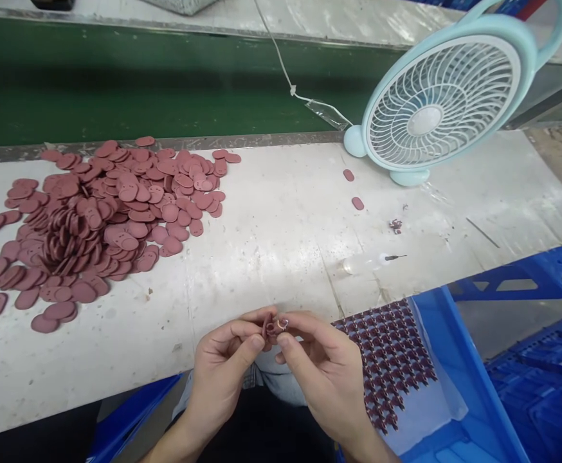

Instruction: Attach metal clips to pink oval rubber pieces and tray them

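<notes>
Just over the table's front edge, my left hand (pixel 226 363) and my right hand (pixel 322 366) meet with fingertips pinched. Between them is a small dark-red figure-like piece (pixel 269 326) with light golden detail on its right side; its exact kind is too small to tell. My left thumb and fingers grip its left side, and my right thumb and forefinger close on the right side. A large heap of flat dark-red oval pieces (pixel 131 193) covers the left of the table. Several small dark-red assembled pieces (pixel 387 360) stand in rows on a white sheet beside my right hand.
A blue tray (pixel 483 386) holds the sheet at lower right. On the white table (pixel 266 257) lie a clear bottle with a needle tip (pixel 362 262), a thin metal rod (pixel 482 232) and two loose ovals (pixel 357 203). A light-blue fan (pixel 440 109) stands at the back right.
</notes>
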`<state>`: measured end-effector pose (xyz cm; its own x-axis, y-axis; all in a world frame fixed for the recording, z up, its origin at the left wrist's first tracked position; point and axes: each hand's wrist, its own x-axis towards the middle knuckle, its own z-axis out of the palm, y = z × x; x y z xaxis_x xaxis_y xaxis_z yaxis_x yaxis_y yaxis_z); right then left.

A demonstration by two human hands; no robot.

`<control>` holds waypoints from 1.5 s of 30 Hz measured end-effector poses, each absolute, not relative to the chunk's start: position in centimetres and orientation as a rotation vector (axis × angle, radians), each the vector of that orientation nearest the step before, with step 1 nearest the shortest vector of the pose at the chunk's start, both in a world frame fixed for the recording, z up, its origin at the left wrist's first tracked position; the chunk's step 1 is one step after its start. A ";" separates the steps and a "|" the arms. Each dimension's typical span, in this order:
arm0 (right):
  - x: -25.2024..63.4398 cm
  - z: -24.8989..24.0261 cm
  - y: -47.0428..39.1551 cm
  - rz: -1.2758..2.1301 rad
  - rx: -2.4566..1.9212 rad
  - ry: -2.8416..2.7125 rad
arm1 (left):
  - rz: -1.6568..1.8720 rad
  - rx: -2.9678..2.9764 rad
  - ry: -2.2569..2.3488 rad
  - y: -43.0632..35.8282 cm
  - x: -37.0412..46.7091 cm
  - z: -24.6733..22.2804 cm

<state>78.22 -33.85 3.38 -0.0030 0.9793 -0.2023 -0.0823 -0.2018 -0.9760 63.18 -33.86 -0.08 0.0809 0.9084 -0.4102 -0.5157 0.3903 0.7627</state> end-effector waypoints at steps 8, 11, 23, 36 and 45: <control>78.5 3.6 -33.9 1.354 -1.291 -1.124 | 1.150 0.546 1.009 -34.2 62.9 -0.2; 78.5 3.6 -33.9 1.352 -1.282 -1.143 | 1.168 0.547 0.998 -34.3 62.9 -0.3; 78.5 3.4 -34.0 1.329 -1.282 -1.152 | 1.144 0.563 1.025 -34.2 62.8 -0.1; 78.1 3.3 -33.8 1.342 -1.267 -1.130 | 1.182 0.515 1.035 -34.1 63.1 -0.1; 78.0 3.2 -33.7 1.434 -1.233 -1.049 | 1.196 0.540 1.004 -34.1 62.8 -0.3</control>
